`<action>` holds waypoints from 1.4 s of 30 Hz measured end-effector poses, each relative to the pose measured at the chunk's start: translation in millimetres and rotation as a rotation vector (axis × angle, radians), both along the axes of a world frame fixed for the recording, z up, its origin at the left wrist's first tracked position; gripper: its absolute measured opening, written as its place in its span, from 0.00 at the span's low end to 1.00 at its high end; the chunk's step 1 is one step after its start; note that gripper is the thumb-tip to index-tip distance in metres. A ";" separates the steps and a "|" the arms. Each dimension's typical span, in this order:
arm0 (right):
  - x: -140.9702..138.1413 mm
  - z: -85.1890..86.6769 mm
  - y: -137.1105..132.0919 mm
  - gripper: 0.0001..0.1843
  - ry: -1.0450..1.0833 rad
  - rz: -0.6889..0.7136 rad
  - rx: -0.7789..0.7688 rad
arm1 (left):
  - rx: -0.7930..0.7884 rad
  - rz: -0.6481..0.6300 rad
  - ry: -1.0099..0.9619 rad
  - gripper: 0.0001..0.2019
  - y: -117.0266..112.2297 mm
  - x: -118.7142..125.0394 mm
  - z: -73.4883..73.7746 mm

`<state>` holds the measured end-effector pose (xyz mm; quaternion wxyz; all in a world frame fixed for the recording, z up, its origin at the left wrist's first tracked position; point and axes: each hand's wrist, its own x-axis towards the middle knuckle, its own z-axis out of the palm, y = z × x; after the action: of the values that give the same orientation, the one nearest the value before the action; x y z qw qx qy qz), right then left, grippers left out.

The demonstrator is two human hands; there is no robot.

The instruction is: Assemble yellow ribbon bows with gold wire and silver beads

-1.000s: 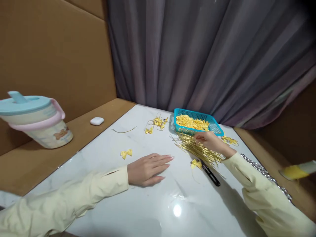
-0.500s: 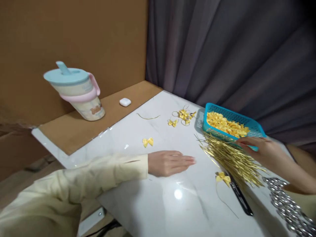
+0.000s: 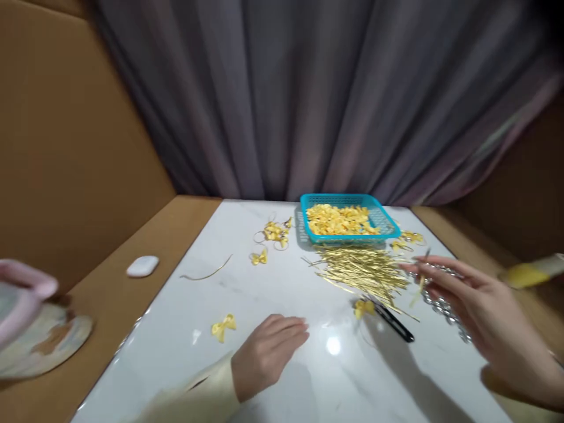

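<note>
My left hand [image 3: 271, 352] rests on the white marble-look tabletop [image 3: 282, 294], fingers stretched out together and holding nothing. A yellow ribbon bow [image 3: 224, 327] lies just left of it. My right hand [image 3: 476, 299] is raised at the right, with a thin gold twist tie [image 3: 422, 282] pinched at the fingertips. Left of those fingers spreads a pile of gold twist ties [image 3: 363, 270]. Below the pile lies a slim black-handled tool [image 3: 394, 323], its tip beside another yellow bow [image 3: 363, 308]. Silver bead-like pieces [image 3: 445, 308] are partly hidden behind my right hand.
At the back stands a blue basket [image 3: 352, 239] of yellow bows. Bows with wire loops [image 3: 275, 232] lie left of it, others [image 3: 412, 238] right. A single tie [image 3: 207, 274], a white case [image 3: 142, 266] and a cup with a pink handle [image 3: 44, 341] are at the left.
The view has swung right. My right hand has moved away from the tie pile and now holds a gold twist tie. My left hand still lies on the table.
</note>
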<state>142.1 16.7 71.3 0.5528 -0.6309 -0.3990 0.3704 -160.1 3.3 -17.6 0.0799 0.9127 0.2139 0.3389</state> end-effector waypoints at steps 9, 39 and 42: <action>0.5 -50.6 5.1 0.05 0.736 0.434 -0.287 | -0.718 -0.027 -0.079 0.27 16.1 112.3 32.7; 21.7 -80.4 26.5 0.29 0.493 0.390 -0.094 | -1.552 -0.080 -0.614 0.12 75.5 158.7 13.8; 21.0 -80.1 26.8 0.29 0.517 0.385 -0.101 | -1.547 -0.070 -0.669 0.12 79.1 159.7 14.0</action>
<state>163.1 43.5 -8.8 0.5235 -0.4555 -0.3385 0.6355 -0.4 82.4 -3.6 0.7524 0.4583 0.3222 0.3466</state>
